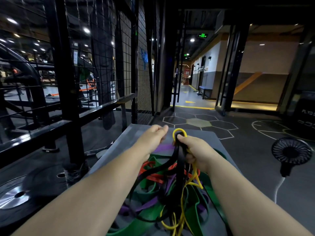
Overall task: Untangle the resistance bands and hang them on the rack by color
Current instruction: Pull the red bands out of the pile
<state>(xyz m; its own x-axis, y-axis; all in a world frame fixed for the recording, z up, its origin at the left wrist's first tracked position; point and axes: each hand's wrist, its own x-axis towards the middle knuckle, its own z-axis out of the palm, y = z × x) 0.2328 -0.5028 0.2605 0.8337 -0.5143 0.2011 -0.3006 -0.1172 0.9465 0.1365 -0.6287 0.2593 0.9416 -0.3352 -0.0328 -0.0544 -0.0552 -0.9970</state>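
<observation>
A tangle of resistance bands lies on a grey platform [129,133]: green [148,217], purple [163,148], orange-red [153,177], black [179,167] and yellow [185,201] ones. My right hand [196,150] grips a bunch of black and yellow bands lifted from the pile; a yellow loop [179,132] sticks out above its fist. My left hand [153,136] hovers just left of that loop, fingers loosely curled, holding nothing that I can see. A black wire-grid rack [105,53] stands to the left behind the platform.
Black weight plates [25,193] lie on the floor at the lower left beside the frame post [69,99]. A small black fan [291,153] with a white cable stands on the floor to the right. An open corridor runs ahead.
</observation>
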